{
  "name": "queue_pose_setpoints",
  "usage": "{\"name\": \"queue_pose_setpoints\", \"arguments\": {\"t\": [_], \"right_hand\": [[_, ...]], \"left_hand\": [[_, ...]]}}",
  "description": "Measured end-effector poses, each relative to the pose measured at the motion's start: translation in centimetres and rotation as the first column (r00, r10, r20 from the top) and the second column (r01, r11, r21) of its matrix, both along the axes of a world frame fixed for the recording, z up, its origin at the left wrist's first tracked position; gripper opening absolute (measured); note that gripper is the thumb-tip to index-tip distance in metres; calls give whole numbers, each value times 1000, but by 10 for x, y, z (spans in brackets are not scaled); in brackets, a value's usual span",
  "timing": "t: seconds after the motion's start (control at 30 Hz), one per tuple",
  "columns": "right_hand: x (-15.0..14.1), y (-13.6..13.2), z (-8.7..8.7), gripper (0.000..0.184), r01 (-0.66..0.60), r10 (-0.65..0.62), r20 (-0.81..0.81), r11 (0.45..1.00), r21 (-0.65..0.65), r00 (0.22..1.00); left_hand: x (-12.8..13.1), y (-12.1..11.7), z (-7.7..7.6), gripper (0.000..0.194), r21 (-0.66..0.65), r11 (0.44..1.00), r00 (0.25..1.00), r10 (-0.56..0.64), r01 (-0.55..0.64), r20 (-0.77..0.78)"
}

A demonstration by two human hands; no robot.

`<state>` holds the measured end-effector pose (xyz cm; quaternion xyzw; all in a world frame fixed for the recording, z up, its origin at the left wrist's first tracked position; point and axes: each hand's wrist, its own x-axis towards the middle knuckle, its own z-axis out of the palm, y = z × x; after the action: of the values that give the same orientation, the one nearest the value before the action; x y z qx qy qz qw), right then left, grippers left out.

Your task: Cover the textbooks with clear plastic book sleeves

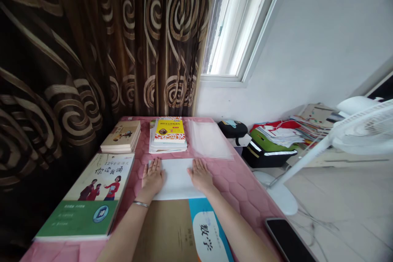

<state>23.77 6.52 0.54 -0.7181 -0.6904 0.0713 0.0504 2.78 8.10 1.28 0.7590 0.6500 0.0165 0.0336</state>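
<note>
My left hand [154, 177] lies flat, fingers stretched out, on the left edge of a white sheet [176, 178]. On the sheet's right edge my right hand [200, 175] also rests flat with its fingers extended. Whether the sheet is paper or a plastic cover I cannot tell. Nearer to me, beneath my forearms, lies a brown and blue math textbook [172, 229], its top edge meeting the sheet. Beyond my hands are a stack of books [170, 129] with a yellow cover on top and a pile of clear plastic sheets [210, 139].
A large green and white book [82, 196] and a stack of tan books [120, 136] line the left side of the pink quilted surface [236, 188]. A phone [288, 239] lies at its right edge. A white fan [310, 147] stands on the floor beyond.
</note>
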Motion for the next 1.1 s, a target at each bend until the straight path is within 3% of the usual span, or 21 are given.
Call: {"name": "queue_pose_setpoints", "arguments": {"t": [0.13,0.23,0.37,0.47,0.57,0.73,0.93,1.1], "right_hand": [[5,-1,-1,65,22,-20,59,999,-29,998],[5,-1,-1,64,17,-14,79,999,-38,997],[-1,-2,3,59,7,-9,104,1000,19,995],[-28,-4,9,44,-46,36,66,988,149,997],[-75,-3,15,33,-103,113,-34,974,201,993],[-143,22,20,42,-109,130,-162,985,133,978],[-162,73,24,51,2,7,-142,998,59,990],[-168,72,21,48,18,-5,-138,995,95,990]], "left_hand": [[-8,-7,3,57,-8,997,997,73,-73,-32],[-13,-29,2,54,-5,992,989,122,-122,-82],[-26,-70,-8,48,165,981,992,109,-98,-57],[-32,-88,-14,46,276,957,995,96,-85,-26],[-33,-90,-17,44,316,944,994,108,-99,-8],[-34,-85,-20,44,309,945,994,99,-108,45],[-36,-85,-25,45,317,940,988,97,-129,117],[-35,-86,-22,45,310,940,985,102,-140,136]]}}
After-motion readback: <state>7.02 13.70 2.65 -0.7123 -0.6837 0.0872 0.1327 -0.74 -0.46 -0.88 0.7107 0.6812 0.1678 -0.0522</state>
